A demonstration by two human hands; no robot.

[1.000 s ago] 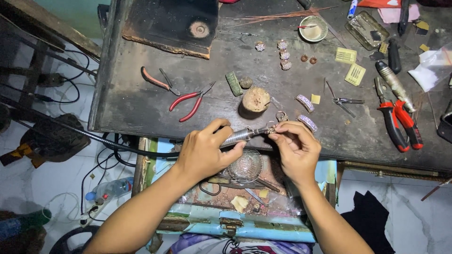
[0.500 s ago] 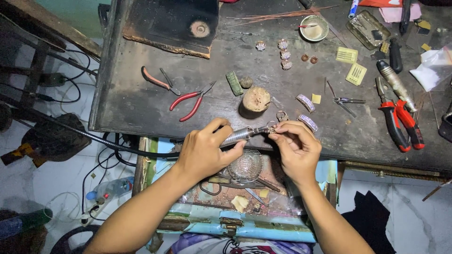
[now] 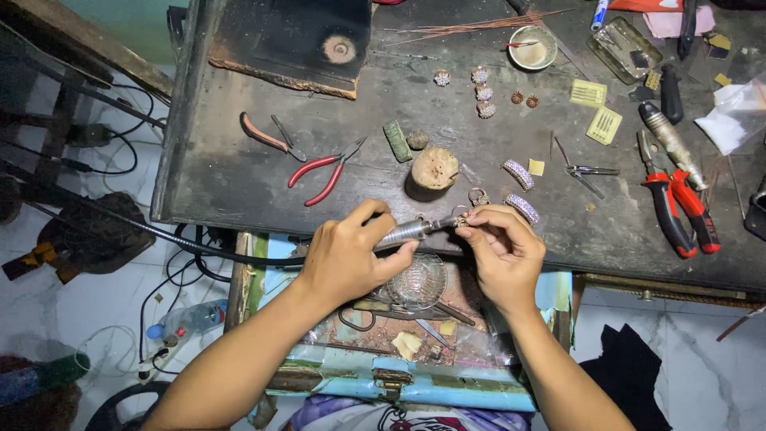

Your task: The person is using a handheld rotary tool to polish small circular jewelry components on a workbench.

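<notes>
Dark, scuffed workbench (image 3: pixel 239 175) fills the upper frame, with red-handled pliers (image 3: pixel 323 169) at centre left and a small wooden block (image 3: pixel 433 169) just above our hands. At centre, our left hand (image 3: pixel 347 259) stays wrapped around a metal rotary handpiece (image 3: pixel 403 232), its tip meeting a small ring (image 3: pixel 461 215) pinched in our right hand (image 3: pixel 503 255). Nothing has visibly shifted since the earlier frames.

I see open bench left of my hands; ahead, the wooden stump (image 3: pixel 433 169) and red-handled pliers (image 3: pixel 327 170) block.
</notes>
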